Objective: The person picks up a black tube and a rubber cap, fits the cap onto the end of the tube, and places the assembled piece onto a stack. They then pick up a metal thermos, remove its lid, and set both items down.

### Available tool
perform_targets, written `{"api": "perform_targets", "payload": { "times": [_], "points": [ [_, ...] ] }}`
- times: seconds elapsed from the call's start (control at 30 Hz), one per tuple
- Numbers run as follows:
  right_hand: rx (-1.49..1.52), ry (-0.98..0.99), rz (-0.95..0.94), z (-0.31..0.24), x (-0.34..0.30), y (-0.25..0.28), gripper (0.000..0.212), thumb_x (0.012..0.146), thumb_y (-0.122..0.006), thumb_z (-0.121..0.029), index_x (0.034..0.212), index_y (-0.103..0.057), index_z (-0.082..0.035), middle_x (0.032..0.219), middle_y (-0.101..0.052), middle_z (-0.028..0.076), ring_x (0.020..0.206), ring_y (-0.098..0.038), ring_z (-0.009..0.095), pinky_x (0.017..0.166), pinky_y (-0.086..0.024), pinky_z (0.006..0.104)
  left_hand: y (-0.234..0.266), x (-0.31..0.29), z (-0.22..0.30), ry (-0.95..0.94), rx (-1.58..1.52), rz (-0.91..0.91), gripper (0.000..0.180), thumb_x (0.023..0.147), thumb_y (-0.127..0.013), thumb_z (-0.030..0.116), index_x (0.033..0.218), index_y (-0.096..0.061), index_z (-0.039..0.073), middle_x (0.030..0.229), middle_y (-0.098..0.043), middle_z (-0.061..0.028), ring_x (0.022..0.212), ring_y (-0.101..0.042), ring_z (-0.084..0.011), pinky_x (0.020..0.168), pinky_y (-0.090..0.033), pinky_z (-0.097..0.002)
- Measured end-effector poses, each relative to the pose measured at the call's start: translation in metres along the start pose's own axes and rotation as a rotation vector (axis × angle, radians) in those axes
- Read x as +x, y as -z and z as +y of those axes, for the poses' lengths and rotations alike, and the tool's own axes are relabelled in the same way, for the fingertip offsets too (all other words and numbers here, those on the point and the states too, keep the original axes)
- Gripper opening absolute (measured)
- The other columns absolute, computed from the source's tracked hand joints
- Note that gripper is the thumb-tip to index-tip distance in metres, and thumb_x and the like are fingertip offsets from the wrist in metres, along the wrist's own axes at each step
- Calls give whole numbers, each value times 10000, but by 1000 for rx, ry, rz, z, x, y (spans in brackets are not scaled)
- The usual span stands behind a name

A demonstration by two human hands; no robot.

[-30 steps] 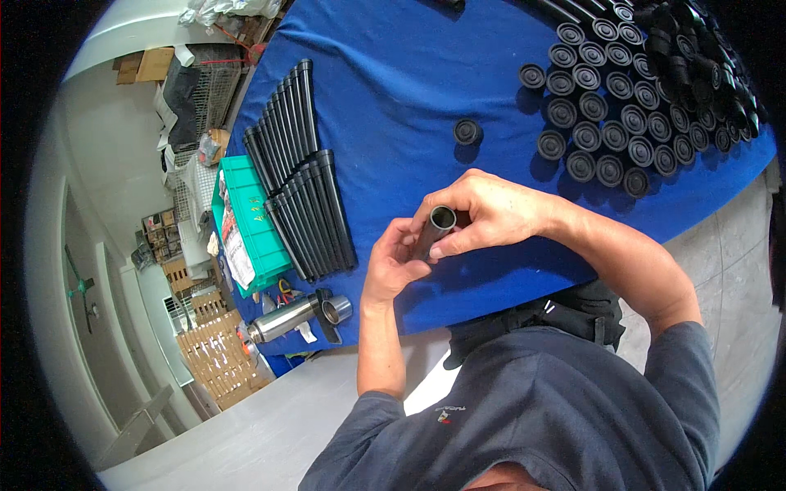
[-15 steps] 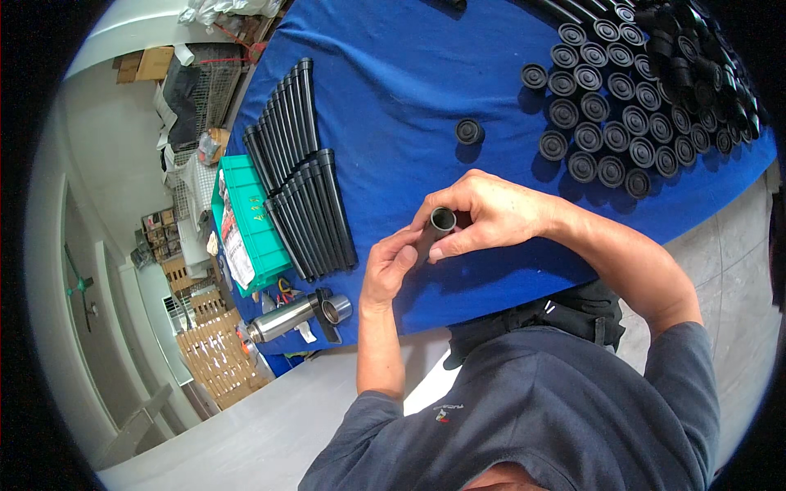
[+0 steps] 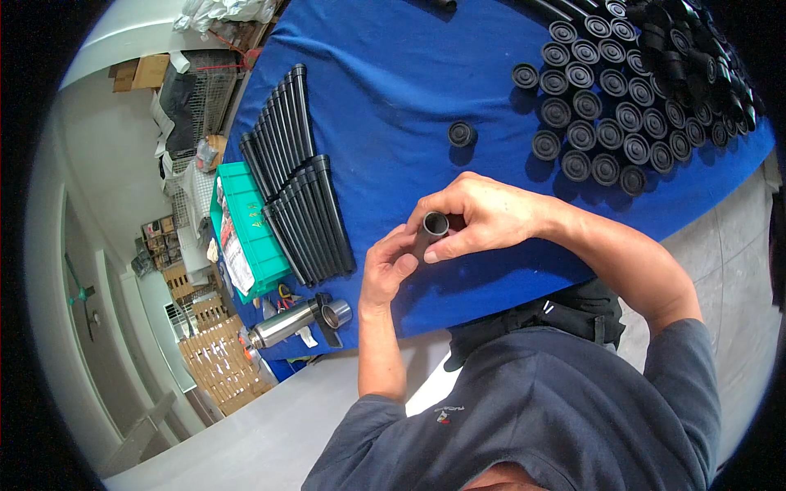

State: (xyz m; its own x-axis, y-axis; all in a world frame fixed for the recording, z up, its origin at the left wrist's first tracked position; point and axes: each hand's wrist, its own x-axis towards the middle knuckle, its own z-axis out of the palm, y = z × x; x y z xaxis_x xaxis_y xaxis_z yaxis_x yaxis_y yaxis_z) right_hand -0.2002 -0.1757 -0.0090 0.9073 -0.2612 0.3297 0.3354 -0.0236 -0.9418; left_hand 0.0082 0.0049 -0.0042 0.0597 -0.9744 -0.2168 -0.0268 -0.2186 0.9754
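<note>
Between my two hands, over the near part of the blue cloth, stands a black tube (image 3: 435,225) with its open round end facing up. My left hand (image 3: 388,266) is closed on its left side, lower down. My right hand (image 3: 483,214) curls over the upper end, with the thumb at the near side of the rim. The tube's lower part is hidden by the fingers. Just beyond my right hand, a single round black cap (image 3: 462,133) with a ringed top sits alone on the cloth.
Many black caps (image 3: 580,134) stand grouped at the far right, beside a heap of black parts (image 3: 679,57). On the left lie rows of black tubes (image 3: 304,213), a green crate (image 3: 258,237) and a steel flask (image 3: 286,324). The blue cloth (image 3: 385,90) covers the table.
Both hands keep their grip on the tube, and its open end shows slightly further left. The whole scene has shifted a little with my head.
</note>
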Motion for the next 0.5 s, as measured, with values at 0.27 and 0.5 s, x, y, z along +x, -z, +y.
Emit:
{"api": "perform_targets", "payload": {
  "times": [0.27, 0.5],
  "points": [
    [26, -24, 14, 1, -1, -2, 321, 840, -749, -269, 1045, -682, -32, 712, -667, 88, 614, -615, 170, 574, -470, 315, -12, 7, 18, 26, 97, -48, 487, 885, -722, 366, 1103, -654, -64, 957, -644, -98, 798, -610, -167, 726, -481, -306],
    [-353, 164, 390, 12, -2, -6, 293, 819, -760, -236, 988, -679, -11, 725, -651, 112, 599, -619, 229, 542, -474, 333, -24, 19, 6, -164, 573, 526, 435, 700, -858, 90, 1048, -615, -4, 970, -620, -68, 864, -621, -190, 804, -508, -311]
  ]
}}
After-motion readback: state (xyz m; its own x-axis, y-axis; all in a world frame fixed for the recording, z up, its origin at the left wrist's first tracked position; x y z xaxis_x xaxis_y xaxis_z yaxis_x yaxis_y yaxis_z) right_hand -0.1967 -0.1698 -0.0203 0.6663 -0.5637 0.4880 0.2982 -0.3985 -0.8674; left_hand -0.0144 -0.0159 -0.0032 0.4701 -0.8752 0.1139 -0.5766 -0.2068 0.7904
